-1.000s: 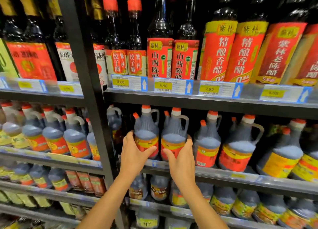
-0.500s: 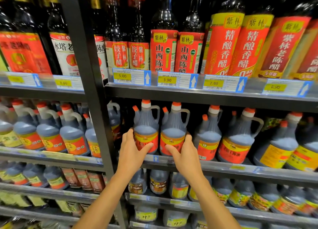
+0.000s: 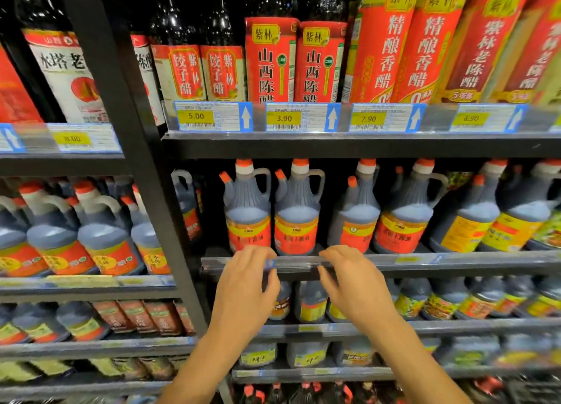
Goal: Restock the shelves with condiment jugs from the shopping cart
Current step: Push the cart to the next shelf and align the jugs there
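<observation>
Left jug [image 3: 248, 221] and right jug [image 3: 297, 220] on the middle shelf, both hands just below.
Dark, orange-capped, with red-and-yellow labels, the jugs stand upright side by side behind the shelf edge [image 3: 425, 261]. The left hand [image 3: 246, 288] and right hand [image 3: 355, 285] hover before that edge, fingers loosely curled, holding nothing.

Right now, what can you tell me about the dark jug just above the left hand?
The soy sauce jug is greyish see-through plastic, filled with dark liquid. It has an orange cap on a white neck, a small orange-capped side spout and a loop handle. Its label is red with a yellow band. It stands upright at the front of the shelf, close beside a twin jug. The left hand hovers just below; touch is unclear.
</observation>
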`<state>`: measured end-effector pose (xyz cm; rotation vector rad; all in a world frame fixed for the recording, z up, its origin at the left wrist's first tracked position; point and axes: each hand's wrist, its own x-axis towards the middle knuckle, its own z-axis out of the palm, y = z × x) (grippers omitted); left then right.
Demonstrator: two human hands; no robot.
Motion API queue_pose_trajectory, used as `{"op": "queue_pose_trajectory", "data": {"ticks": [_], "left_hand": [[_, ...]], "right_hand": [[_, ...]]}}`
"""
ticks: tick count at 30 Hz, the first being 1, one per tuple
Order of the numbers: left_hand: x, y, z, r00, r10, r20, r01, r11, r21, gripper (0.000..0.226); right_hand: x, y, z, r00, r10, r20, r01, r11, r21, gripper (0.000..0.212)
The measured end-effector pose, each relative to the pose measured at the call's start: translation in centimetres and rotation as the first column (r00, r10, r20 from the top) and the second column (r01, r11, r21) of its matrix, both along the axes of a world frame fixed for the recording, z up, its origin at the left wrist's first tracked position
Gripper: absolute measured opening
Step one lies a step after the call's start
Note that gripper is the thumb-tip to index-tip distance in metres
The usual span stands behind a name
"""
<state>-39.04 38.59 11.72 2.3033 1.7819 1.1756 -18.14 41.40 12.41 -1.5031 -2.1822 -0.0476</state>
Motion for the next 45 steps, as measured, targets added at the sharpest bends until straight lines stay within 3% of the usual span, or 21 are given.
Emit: {"op": "queue_pose_trajectory", "data": {"ticks": [2,6,14,17,19,23,26,30,36,45], "left_hand": [[0.7,-0.1,0.1,0.987,-0.092,-0.132,0.083,0.994,-0.077,0.013],[3.4,-0.1,0.8,0.911,-0.196,-0.362,0.120,0.968,-0.222,0.026],[9.7,1.4,1.2,0.873,-0.174,-0.456,0.053,0.963,-0.266,0.032],[12.1,2.1,0.9,0.927,-0.088,-0.364,0.003,0.974,-0.228,0.036],[13.7,2.6,0.5,0.975,0.021,-0.223,-0.063,0.981,-0.183,0.046],[16.3,3.4,0.2,0.972,0.234,0.017,-0.229,0.963,-0.143,0.078],[17.6,4.4,0.1,0.954,0.286,0.086,-0.278,0.955,-0.100,0.089],[19.3,6.1,0.2,0.894,0.341,0.291,-0.319,0.940,-0.123,0.096],[20.1,7.1,0.1,0.847,0.450,0.282,-0.437,0.893,-0.109,0.097],[18.6,7.2,-0.5,0.894,0.403,0.198,-0.374,0.912,-0.168,0.094]], "right_hand": [[1.4,-0.8,-0.3,0.996,-0.030,0.084,0.026,0.998,0.051,0.022],[4.3,-1.8,-0.7,0.979,-0.028,0.204,0.016,0.998,0.062,0.029],[11.4,-1.1,-0.9,0.971,-0.062,0.233,0.028,0.989,0.146,0.030],[14.5,-0.1,-1.0,0.984,-0.063,0.168,0.053,0.997,0.063,0.025],[16.2,0.8,-1.1,0.996,-0.082,0.039,0.082,0.997,0.004,0.027],[17.6,2.4,-1.0,0.956,-0.114,-0.272,0.109,0.993,-0.032,0.053],[17.2,3.5,-0.7,0.923,-0.106,-0.371,0.096,0.994,-0.043,0.079],[16.0,4.9,0.0,0.877,-0.142,-0.460,0.111,0.989,-0.095,0.105],[14.9,5.8,0.2,0.833,-0.233,-0.502,0.202,0.973,-0.116,0.099],[15.9,6.5,-0.6,0.811,-0.139,-0.568,0.039,0.982,-0.185,0.081]]}}
